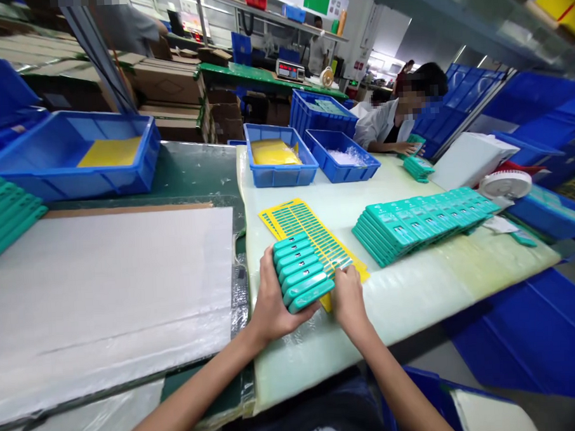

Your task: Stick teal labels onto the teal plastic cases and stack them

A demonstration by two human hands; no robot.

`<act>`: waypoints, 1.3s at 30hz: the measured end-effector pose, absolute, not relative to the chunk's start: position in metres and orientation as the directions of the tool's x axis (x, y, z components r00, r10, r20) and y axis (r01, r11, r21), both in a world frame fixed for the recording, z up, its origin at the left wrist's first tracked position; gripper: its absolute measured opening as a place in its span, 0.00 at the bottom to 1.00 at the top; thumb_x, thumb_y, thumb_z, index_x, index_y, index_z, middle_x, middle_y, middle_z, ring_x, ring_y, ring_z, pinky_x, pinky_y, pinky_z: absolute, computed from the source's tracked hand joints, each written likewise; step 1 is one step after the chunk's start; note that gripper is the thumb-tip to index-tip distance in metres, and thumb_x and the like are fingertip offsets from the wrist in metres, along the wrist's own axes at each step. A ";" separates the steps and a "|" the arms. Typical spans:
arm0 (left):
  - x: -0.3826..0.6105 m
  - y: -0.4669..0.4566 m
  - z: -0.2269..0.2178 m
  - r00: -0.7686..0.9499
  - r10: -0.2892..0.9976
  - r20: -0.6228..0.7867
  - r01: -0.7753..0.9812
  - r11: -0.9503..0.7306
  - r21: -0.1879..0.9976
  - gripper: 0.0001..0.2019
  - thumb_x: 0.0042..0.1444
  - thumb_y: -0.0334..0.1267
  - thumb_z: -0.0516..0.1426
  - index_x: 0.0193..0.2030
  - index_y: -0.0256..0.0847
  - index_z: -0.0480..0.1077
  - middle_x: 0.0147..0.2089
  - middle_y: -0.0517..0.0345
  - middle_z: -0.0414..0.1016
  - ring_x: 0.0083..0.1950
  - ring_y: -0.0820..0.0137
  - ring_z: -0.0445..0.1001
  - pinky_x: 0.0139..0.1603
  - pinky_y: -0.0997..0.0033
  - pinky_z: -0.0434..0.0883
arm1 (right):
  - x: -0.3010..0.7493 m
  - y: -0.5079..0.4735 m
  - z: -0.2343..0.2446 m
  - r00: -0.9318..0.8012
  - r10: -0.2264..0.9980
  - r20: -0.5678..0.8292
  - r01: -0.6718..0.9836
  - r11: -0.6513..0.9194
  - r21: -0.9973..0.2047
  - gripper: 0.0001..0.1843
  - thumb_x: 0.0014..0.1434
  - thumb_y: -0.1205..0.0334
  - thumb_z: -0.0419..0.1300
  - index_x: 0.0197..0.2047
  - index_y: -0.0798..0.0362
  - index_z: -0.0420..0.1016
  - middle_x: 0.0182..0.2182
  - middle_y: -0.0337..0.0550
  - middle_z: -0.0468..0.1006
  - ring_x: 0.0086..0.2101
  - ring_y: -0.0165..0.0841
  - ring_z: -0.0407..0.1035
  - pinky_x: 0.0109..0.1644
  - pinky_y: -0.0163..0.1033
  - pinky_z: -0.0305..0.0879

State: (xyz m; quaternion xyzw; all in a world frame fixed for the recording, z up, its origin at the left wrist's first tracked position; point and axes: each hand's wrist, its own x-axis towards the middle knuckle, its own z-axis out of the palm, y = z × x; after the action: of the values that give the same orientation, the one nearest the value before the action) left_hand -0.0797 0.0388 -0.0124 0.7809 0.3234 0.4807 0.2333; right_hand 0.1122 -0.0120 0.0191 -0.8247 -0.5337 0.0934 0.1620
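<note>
My left hand (272, 305) is wrapped round a stack of several teal boxes (302, 271), held tilted over the table with their narrow sides facing up. Close by on the right, my right hand (349, 296) has its fingers pinched together at the edge of a yellow sticker sheet (311, 230). Whether a sticker is between those fingers is too small to make out. The sheet, printed with rows of small teal labels, lies flat on the table, partly under the held boxes. Rows of similar teal boxes (412, 226) lean together to the right.
A white board (110, 299) covers the left side, with more teal pieces (6, 212) at its far edge. Blue bins (280, 174) stand at the back, one holding yellow sheets. Across the table, a co-worker (383, 125) handles teal boxes near a small white fan (505, 185).
</note>
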 end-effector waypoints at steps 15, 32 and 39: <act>-0.080 0.039 -0.014 0.321 0.733 0.600 0.277 -0.678 0.680 0.74 0.52 0.57 0.77 0.87 0.47 0.28 0.80 0.32 0.53 0.80 0.35 0.63 0.78 0.31 0.68 | 0.125 -0.010 0.016 0.477 0.879 0.027 0.660 -0.338 -0.671 0.08 0.57 0.73 0.66 0.41 0.58 0.83 0.46 0.60 0.84 0.49 0.50 0.78 0.58 0.48 0.69; -0.081 0.036 -0.015 0.350 0.761 0.546 0.227 -0.634 0.739 0.74 0.52 0.59 0.77 0.86 0.51 0.27 0.79 0.33 0.53 0.80 0.34 0.62 0.80 0.26 0.64 | 0.117 -0.016 0.135 0.389 0.921 0.018 0.018 0.011 -1.000 0.20 0.47 0.49 0.81 0.26 0.56 0.84 0.15 0.37 0.70 0.18 0.24 0.60 0.23 0.31 0.57; -0.079 0.035 -0.010 0.347 0.772 0.533 0.199 -0.616 0.762 0.72 0.52 0.59 0.76 0.85 0.48 0.27 0.78 0.31 0.52 0.79 0.32 0.61 0.77 0.23 0.65 | 0.083 -0.019 0.145 0.374 0.927 0.010 0.154 -0.051 -0.987 0.16 0.49 0.51 0.77 0.25 0.56 0.84 0.18 0.37 0.72 0.21 0.25 0.60 0.26 0.33 0.61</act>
State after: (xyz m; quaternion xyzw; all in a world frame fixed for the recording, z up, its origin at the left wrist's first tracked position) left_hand -0.0788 0.0346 -0.0104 0.7633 0.3180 0.4748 0.3013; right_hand 0.0825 -0.0189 0.1452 -0.6297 -0.4292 0.3590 0.5389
